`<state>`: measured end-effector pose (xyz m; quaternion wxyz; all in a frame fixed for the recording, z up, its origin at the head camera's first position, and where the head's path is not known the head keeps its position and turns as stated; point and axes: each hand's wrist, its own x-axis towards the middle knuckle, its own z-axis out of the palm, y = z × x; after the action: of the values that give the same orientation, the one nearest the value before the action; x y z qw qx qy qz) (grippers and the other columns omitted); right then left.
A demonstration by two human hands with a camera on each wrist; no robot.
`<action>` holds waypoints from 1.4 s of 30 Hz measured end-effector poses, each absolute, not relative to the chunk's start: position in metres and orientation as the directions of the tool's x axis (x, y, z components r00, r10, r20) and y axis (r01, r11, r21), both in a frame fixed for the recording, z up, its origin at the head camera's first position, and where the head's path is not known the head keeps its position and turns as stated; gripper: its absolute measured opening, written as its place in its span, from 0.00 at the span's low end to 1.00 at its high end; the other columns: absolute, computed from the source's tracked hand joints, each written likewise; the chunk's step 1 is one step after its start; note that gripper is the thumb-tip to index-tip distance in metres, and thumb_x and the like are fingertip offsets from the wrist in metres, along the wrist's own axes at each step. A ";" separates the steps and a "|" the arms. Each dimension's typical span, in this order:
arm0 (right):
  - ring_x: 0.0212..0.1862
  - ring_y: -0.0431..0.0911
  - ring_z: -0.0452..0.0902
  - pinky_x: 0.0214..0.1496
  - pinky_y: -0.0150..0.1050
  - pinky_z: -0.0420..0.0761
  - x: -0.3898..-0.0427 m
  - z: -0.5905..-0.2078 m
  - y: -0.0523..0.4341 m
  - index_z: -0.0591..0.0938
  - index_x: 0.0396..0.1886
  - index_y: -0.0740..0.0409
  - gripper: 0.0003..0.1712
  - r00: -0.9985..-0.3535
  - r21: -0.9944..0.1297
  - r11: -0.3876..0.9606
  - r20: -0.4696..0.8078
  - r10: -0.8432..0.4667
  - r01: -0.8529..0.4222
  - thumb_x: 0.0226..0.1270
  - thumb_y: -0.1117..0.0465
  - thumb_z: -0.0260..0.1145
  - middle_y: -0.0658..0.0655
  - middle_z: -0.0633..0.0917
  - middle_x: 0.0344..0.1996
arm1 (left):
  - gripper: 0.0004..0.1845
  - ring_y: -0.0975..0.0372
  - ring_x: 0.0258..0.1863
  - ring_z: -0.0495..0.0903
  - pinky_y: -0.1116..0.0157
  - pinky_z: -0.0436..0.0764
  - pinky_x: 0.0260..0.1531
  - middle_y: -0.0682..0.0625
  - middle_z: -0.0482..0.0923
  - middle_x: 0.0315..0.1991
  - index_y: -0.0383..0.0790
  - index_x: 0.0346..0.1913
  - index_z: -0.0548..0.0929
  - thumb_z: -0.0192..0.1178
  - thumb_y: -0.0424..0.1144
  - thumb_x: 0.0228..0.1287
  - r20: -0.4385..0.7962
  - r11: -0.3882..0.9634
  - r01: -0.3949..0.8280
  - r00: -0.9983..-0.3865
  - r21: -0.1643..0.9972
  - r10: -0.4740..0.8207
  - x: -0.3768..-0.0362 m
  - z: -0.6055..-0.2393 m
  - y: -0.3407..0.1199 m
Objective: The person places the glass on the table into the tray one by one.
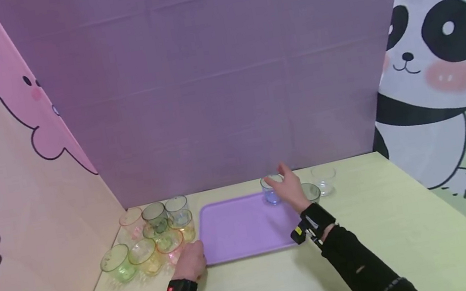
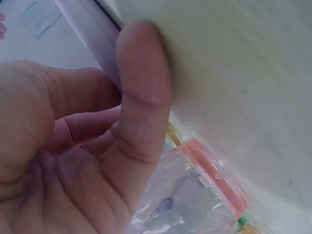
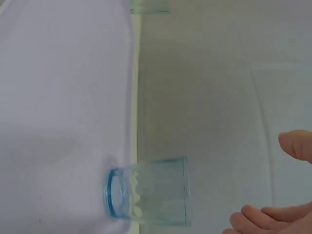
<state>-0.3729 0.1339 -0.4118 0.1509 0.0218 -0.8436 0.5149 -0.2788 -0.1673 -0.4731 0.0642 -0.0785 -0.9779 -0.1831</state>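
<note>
A purple tray [image 1: 241, 228] lies in the middle of the table. At its front left corner my left hand [image 1: 190, 262] holds the edge; in the left wrist view the tray rim [image 2: 92, 34] runs between thumb and bent finger. A blue-tinted glass [image 1: 272, 196] stands upright on the tray's back right corner. My right hand [image 1: 290, 191] is raised beside this glass, thumb and fingers spread. The right wrist view shows a gap between those fingertips and the blue glass [image 3: 153, 192], with nothing held.
Several coloured glasses crowd the table left of the tray, among them a green glass [image 1: 118, 266] and a pink-rimmed glass [image 1: 170, 244] near my left hand. A dark glass [image 1: 312, 191] and a clear glass [image 1: 325, 183] stand right of the tray. A purple backdrop [image 1: 215, 92] closes the back.
</note>
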 end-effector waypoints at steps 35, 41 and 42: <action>0.75 0.61 0.53 0.76 0.55 0.58 -0.343 -0.445 0.220 0.55 0.76 0.65 0.51 -0.973 -0.901 0.418 0.188 0.138 -0.115 0.63 0.46 0.69 0.68 0.60 0.74 | 0.05 0.57 0.21 0.75 0.65 0.73 0.20 0.45 0.76 0.21 0.34 0.27 0.77 0.56 0.22 0.54 0.165 0.906 0.199 -0.975 0.375 0.146 -0.286 -0.480 -0.170; 0.76 0.63 0.51 0.75 0.56 0.57 -0.341 -0.450 0.222 0.52 0.77 0.66 0.53 -0.982 -0.910 0.409 0.138 0.130 -0.074 0.63 0.48 0.69 0.71 0.56 0.75 | 0.07 0.58 0.20 0.74 0.66 0.72 0.17 0.46 0.75 0.20 0.35 0.25 0.76 0.57 0.20 0.51 0.157 0.903 0.182 -0.979 0.389 0.129 -0.282 -0.480 -0.170; 0.76 0.63 0.51 0.75 0.57 0.57 -0.341 -0.451 0.222 0.51 0.77 0.66 0.54 -0.985 -0.909 0.413 0.124 0.124 -0.062 0.62 0.48 0.70 0.71 0.56 0.75 | 0.07 0.58 0.20 0.74 0.66 0.72 0.17 0.46 0.75 0.20 0.35 0.26 0.76 0.57 0.20 0.51 0.155 0.904 0.182 -0.979 0.387 0.131 -0.282 -0.479 -0.170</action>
<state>-0.3412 0.2223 -0.4510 0.0859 -0.0185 -0.8360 0.5416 -0.2817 -0.1703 -0.4786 0.0628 -0.0803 -0.9737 -0.2040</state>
